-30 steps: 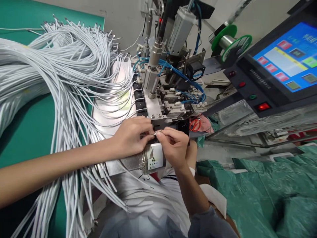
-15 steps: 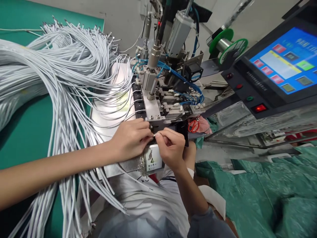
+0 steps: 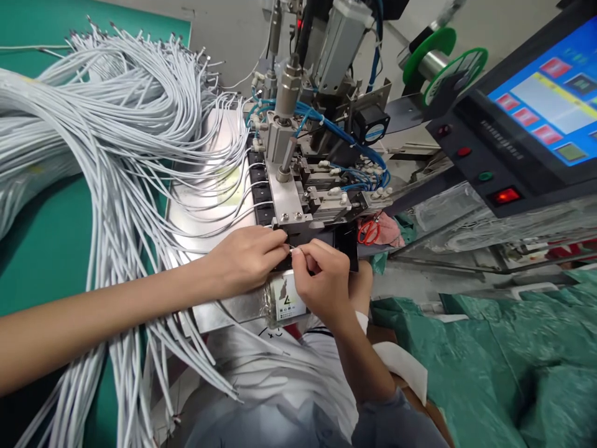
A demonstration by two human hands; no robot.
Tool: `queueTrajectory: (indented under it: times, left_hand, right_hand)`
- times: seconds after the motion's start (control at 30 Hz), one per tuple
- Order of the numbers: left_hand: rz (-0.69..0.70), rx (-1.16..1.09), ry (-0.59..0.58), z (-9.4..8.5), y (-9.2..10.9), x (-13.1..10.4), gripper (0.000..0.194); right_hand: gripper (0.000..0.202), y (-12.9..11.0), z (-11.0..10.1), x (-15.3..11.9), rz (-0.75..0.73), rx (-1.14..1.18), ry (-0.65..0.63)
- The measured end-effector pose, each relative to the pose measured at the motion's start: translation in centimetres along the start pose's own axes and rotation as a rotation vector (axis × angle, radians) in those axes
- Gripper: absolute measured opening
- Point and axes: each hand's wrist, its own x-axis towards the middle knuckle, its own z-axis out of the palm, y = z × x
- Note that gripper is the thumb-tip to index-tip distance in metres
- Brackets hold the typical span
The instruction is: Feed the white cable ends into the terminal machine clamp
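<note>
Grey wall (image 3: 224, 37) closes off the back of the head view, with a green worktop (image 3: 28, 255) down the left side under thick bundles of white cables (image 3: 121, 143). Compared with half a second ago, the control screen (image 3: 536, 102) and the wire spool (image 3: 433, 65) sit farther right in the picture, which looks like a turn of the camera. Both hands are at nearly the same spot, just in front of the machine (image 3: 285, 199), so the change there is a small adjustment of the fingers.

Thumb and finger of the left hand (image 3: 247, 258) are pinched together, and those of the right hand (image 3: 326, 280) close on the other side. Between the fingertips shows a short bit of thin pale strand (image 3: 292, 249), apparently gripped from both sides; its exact end is too small to make out. Close work on one fine piece, I judge.

Several cables lead across the metal plate (image 3: 249, 303) into the machine's black holders. Just below the fingers is a labelled packet (image 3: 285, 300); red-handled scissors (image 3: 369, 233) lie beside a pink cloth (image 3: 389, 230).
</note>
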Motion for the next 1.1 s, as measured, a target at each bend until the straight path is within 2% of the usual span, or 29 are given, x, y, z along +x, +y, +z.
queueTrajectory:
  times: [0.03,0.1,0.2,0.27,0.33,0.5,0.6,0.77,1.1]
  left_hand:
    - [0.039,0.073,-0.004,0.0,-0.1,0.0,0.027]
    - [-0.007,0.08,-0.013,0.0,-0.2,-0.1,0.027]
    - [-0.222,-0.118,-0.02,0.3,0.1,-0.3,0.02]
    - [-0.282,-0.225,-0.047,0.5,0.2,-0.4,0.019]
    - [-0.25,-0.225,-0.114,0.6,0.1,-0.5,0.022]
    - [-0.143,-0.046,-0.402,0.7,-0.7,-0.4,0.025]
    - [-0.137,-0.043,-0.488,0.9,-1.0,-0.4,0.024]
    - [-0.098,-0.044,-0.465,1.3,-1.0,-0.7,0.023]
    - [-0.014,0.118,-0.377,2.1,-1.3,-1.0,0.029]
  right_hand:
    - [0.034,0.1,-0.2,0.2,0.002,-0.002,-0.051]
    - [0.035,0.3,-0.2,0.5,0.008,0.045,-0.085]
    - [0.033,0.7,0.3,0.4,0.005,0.118,0.003]
    - [0.031,1.1,0.7,0.2,0.012,0.135,0.052]
    - [0.028,1.6,0.7,-0.1,0.045,0.151,0.032]
    - [0.026,3.7,0.3,-0.6,0.247,0.273,-0.082]
    - [0.022,4.7,0.6,-0.6,0.358,0.384,-0.112]
    - [0.018,5.4,1.5,-0.5,0.455,0.524,-0.137]
    - [0.02,6.2,1.8,-0.6,0.469,0.547,-0.207]
